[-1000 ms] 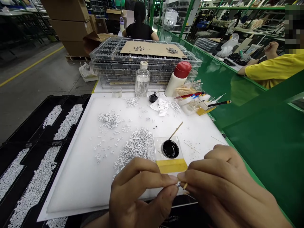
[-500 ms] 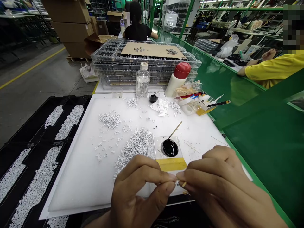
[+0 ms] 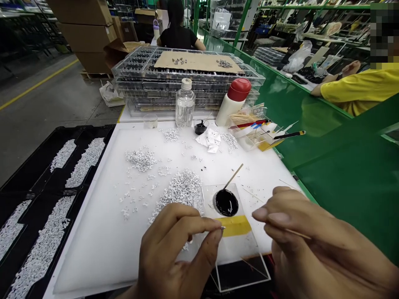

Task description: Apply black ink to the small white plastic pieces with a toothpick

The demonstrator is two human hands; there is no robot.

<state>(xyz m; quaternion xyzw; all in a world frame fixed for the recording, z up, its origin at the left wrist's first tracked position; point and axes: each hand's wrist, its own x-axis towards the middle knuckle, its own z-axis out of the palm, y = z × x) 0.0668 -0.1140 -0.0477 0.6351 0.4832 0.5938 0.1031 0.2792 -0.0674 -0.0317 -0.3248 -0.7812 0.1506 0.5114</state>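
Between the thumb and forefinger of my left hand [image 3: 183,249] is a tiny white-and-dark part [image 3: 222,228], its exact shape too small to tell. My right hand [image 3: 314,236] is closed around a thin wooden stick [image 3: 297,234], most of it hidden by the fingers. The hands are apart. Just beyond them lies a clear plastic plate [image 3: 249,249] with a strip of yellow tape [image 3: 238,226]. A round dish of glossy black liquid [image 3: 226,202] sits on it, another wooden stick [image 3: 233,176] leaning in it. Left of the plate spreads a pile of small white parts [image 3: 181,189].
Behind stand a clear bottle [image 3: 185,104], a red-capped flask [image 3: 233,101], a small cup of black liquid [image 3: 200,127] and crumpled tissue [image 3: 210,139]. A box of sticks and brushes [image 3: 258,133] is at right. Black trays [image 3: 40,176] hold white parts at left. Two co-workers sit nearby.
My right hand has moved right, away from my left hand, and the stick has turned so its shaft shows under the fingers. My left hand has shifted slightly left, still pinching the tiny part.
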